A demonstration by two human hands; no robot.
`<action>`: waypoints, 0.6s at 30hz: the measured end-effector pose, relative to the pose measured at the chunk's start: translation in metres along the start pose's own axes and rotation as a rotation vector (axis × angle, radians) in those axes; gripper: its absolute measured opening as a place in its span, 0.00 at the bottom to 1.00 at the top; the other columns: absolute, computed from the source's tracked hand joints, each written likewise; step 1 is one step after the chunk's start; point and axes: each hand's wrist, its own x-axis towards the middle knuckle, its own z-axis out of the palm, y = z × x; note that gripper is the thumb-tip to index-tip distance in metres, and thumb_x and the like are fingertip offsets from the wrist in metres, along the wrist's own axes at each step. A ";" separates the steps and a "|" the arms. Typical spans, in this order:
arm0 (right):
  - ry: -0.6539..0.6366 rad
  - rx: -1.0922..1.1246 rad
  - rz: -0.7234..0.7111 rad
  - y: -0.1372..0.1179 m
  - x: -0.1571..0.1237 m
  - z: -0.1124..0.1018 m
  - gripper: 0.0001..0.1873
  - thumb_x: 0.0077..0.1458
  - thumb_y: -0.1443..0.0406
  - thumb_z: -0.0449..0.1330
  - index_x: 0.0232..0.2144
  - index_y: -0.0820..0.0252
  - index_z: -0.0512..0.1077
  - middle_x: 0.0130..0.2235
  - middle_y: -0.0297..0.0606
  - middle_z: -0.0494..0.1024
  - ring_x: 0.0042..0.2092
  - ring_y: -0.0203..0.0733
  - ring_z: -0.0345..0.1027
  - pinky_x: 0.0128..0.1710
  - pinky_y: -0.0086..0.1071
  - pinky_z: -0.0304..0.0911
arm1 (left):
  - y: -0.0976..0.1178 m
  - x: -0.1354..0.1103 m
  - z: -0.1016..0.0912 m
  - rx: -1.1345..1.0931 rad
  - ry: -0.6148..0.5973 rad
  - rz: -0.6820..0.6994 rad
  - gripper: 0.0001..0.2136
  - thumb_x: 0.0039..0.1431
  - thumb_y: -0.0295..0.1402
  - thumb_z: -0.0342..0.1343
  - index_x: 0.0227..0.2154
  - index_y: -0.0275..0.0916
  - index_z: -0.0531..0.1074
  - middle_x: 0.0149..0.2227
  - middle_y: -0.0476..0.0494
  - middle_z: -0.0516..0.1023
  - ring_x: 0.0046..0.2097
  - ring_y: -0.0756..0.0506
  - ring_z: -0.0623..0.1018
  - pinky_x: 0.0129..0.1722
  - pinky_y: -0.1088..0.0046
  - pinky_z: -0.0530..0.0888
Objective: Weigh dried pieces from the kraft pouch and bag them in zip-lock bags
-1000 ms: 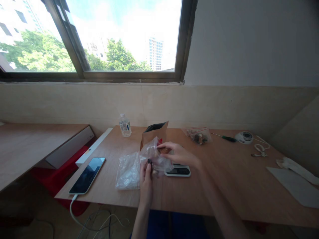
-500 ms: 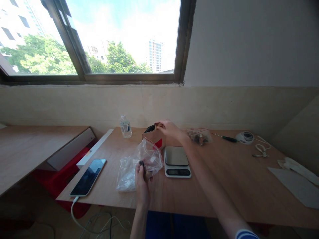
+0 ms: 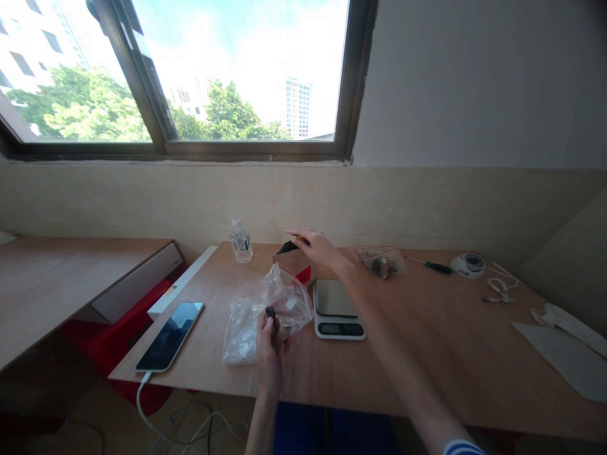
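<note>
My left hand (image 3: 271, 354) is closed on a clear zip-lock bag (image 3: 290, 292). A small dark piece (image 3: 270, 312) shows at its thumb; its kind is too small to tell. My right hand (image 3: 318, 248) reaches over a brown paper bag (image 3: 286, 260) with a dark opening and a red patch. Pinched in the fingers there is a small brown piece (image 3: 302, 240), partly hidden. Just right of the zip-lock bag, a white kitchen scale (image 3: 339, 330) sits with a bare metal plate, under my right forearm.
Another zip bag with dark pieces (image 3: 382, 265) lies behind the scale. Farther right are a screwdriver (image 3: 439, 267), a white dome camera (image 3: 467, 266) and a coiled cable (image 3: 499, 291). A water bottle (image 3: 241, 243) stands at the back; a phone (image 3: 171, 336) lies left.
My right hand has lifted slightly and shifted left over the paper bag's opening, the brown piece still in its fingers. My left hand stays nearly in place with the zip-lock bag.
</note>
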 end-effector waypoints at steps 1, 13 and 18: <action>-0.019 -0.021 0.006 0.000 -0.002 0.003 0.17 0.61 0.63 0.50 0.50 0.58 0.69 0.52 0.42 0.73 0.54 0.42 0.63 0.56 0.39 0.54 | 0.001 -0.001 0.000 -0.018 -0.040 0.012 0.23 0.53 0.42 0.54 0.52 0.44 0.64 0.39 0.47 0.72 0.28 0.54 0.71 0.20 0.82 0.64; 0.050 0.490 0.179 -0.043 -0.076 -0.035 0.13 0.60 0.61 0.49 0.40 0.59 0.70 0.40 0.39 0.75 0.43 0.40 0.69 0.47 0.36 0.64 | -0.004 -0.001 0.000 0.108 -0.211 0.158 0.26 0.53 0.37 0.58 0.56 0.48 0.63 0.58 0.43 0.66 0.56 0.41 0.68 0.46 0.70 0.70; -0.172 0.585 0.303 -0.036 -0.092 -0.032 0.10 0.58 0.60 0.53 0.39 0.60 0.68 0.37 0.37 0.74 0.37 0.38 0.70 0.38 0.32 0.67 | 0.004 -0.007 0.010 0.247 -0.220 0.230 0.25 0.51 0.37 0.61 0.54 0.48 0.67 0.59 0.44 0.65 0.60 0.40 0.63 0.55 0.66 0.64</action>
